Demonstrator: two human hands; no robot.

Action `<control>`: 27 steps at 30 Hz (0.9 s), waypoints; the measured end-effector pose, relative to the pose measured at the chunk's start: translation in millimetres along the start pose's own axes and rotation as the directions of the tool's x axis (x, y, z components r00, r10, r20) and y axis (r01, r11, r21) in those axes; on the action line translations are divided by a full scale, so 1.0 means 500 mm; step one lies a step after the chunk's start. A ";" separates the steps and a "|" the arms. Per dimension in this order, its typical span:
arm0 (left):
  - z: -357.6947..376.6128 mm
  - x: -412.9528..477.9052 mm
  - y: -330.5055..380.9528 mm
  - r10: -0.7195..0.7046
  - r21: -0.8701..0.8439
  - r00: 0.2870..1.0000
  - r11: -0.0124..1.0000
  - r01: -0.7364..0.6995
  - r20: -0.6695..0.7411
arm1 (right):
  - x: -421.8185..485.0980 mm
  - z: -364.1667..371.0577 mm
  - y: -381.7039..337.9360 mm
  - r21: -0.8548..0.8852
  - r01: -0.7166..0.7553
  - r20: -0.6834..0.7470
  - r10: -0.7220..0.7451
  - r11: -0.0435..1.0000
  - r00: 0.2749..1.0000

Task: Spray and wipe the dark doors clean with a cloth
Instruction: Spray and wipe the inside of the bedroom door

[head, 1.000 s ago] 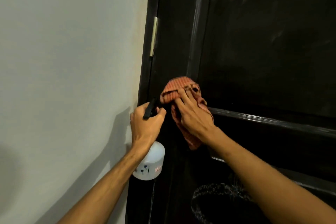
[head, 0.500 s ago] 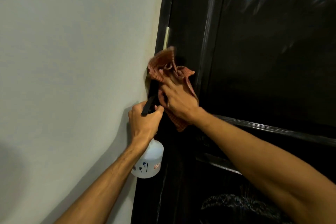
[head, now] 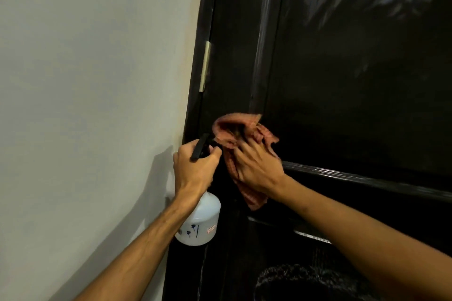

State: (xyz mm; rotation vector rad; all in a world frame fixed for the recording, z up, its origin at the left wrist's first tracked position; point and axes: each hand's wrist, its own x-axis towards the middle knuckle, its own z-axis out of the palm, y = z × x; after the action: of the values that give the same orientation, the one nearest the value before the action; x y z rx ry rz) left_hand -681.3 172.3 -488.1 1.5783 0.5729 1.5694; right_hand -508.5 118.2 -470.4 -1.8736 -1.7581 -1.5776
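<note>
A glossy dark door [head: 354, 80] fills the right half of the view, with a raised horizontal rail across it. My right hand [head: 256, 166] presses a reddish checked cloth [head: 234, 132] flat against the door's left stile, just above the rail; its fingers are spread and blurred. My left hand [head: 193, 168] grips the black trigger head of a white spray bottle [head: 203, 225], which hangs below the fist beside the door's left edge.
A plain pale wall [head: 97, 105] takes up the left half. A pale hinge [head: 205, 66] sits on the door's left edge above my hands. A curved wet or dusty mark [head: 293, 273] shows on the lower door panel.
My right hand has swept the cloth down and to the right from beside the hinge to the stile above the rail. The left hand and bottle have hardly shifted.
</note>
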 end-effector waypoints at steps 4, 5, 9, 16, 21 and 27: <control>0.021 -0.004 0.024 0.030 -0.021 0.999 0.999 -0.030 0.015 | 0.125 -0.073 0.075 -0.026 -0.156 -0.122 0.152 0.987 0.981; 0.024 -0.006 0.027 0.035 -0.025 0.999 0.999 -0.034 0.008 | 0.142 -0.079 0.076 -0.048 -0.200 -0.136 0.192 0.979 0.972; 0.028 -0.021 0.022 0.035 -0.030 0.999 0.999 -0.035 0.011 | -0.005 -0.002 0.001 -0.035 -0.100 -0.012 0.099 0.994 0.995; 0.065 -0.058 0.000 -0.032 0.010 0.991 0.999 0.031 0.128 | -0.112 -0.029 0.073 -0.057 -0.157 -0.049 0.154 0.986 0.987; 0.088 -0.089 0.002 -0.059 0.014 0.989 0.998 0.058 0.135 | -0.232 0.010 -0.002 0.037 0.044 0.108 -0.048 0.998 0.993; 0.129 -0.152 -0.013 -0.044 -0.001 0.974 0.999 0.045 0.223 | -0.349 -0.078 0.123 0.102 -0.524 -0.064 0.531 0.846 0.845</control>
State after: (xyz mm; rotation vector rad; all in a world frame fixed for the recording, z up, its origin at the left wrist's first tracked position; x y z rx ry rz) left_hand -626.8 100.8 -531.3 1.6978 0.4756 1.3369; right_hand -443.9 -42.3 -546.2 -1.9802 -1.1032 -1.3253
